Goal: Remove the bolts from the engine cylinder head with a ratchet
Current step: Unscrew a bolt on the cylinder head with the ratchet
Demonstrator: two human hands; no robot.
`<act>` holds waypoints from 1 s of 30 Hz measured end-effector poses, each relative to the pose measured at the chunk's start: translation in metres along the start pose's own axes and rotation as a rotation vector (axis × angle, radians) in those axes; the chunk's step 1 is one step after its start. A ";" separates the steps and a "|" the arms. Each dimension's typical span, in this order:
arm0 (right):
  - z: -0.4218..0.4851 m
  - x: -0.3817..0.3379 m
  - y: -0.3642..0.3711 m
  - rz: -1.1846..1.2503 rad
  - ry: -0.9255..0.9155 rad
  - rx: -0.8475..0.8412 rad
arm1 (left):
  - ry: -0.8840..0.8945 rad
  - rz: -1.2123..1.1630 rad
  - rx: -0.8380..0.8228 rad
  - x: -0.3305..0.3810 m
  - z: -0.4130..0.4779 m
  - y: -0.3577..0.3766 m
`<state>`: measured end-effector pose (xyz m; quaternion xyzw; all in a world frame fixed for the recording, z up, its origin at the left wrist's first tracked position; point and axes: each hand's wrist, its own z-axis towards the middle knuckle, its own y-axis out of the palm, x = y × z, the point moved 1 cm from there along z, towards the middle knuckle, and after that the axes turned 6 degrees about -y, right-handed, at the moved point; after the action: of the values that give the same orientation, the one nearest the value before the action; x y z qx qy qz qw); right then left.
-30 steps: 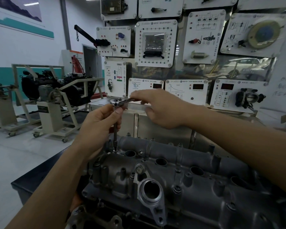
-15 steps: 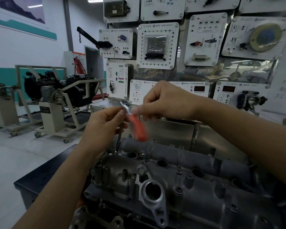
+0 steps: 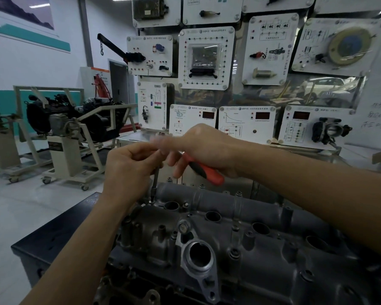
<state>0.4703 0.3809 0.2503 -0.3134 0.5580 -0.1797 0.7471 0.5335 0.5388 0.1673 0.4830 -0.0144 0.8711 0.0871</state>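
Note:
The grey engine cylinder head (image 3: 240, 245) fills the lower middle of the head view. A ratchet with a red and black handle (image 3: 207, 171) stands on a long extension bar (image 3: 155, 183), whose socket sits on a bolt (image 3: 151, 201) at the head's far left edge. My left hand (image 3: 128, 168) curls round the top of the extension bar, just under the ratchet's head. My right hand (image 3: 200, 148) grips the handle, with its fingers blurred by motion. Several other bolts (image 3: 238, 193) show along the head's far edge.
A wall of white training panels (image 3: 206, 58) with sensors and displays stands right behind the cylinder head. The head rests on a dark workbench (image 3: 53, 236). At the left, engines on wheeled stands (image 3: 75, 133) sit on the grey floor.
My right hand has swung the ratchet handle from pointing away at the right round towards me, so its red grip now points down to the right. My left hand stays on the bar.

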 end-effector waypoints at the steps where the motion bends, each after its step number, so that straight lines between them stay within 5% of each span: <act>1: 0.000 0.000 -0.003 -0.067 -0.024 0.005 | -0.009 -0.010 0.023 0.000 0.001 0.000; 8: 0.007 0.014 -0.031 -0.750 -0.286 0.325 | -0.086 -0.089 0.051 -0.002 0.005 0.004; 16: 0.022 0.030 -0.012 -0.676 -0.305 0.078 | -0.092 0.006 -0.176 0.000 0.003 -0.004; 20: 0.017 0.017 -0.021 -0.782 -0.319 0.110 | -0.072 0.041 -0.104 0.000 0.003 -0.002; 30: 0.000 -0.008 -0.014 -0.125 -0.170 -0.035 | -0.114 -0.103 -0.031 0.001 0.003 -0.001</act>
<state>0.4693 0.3752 0.2655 -0.3749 0.4751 -0.1890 0.7733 0.5354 0.5395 0.1695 0.5306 -0.0079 0.8362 0.1384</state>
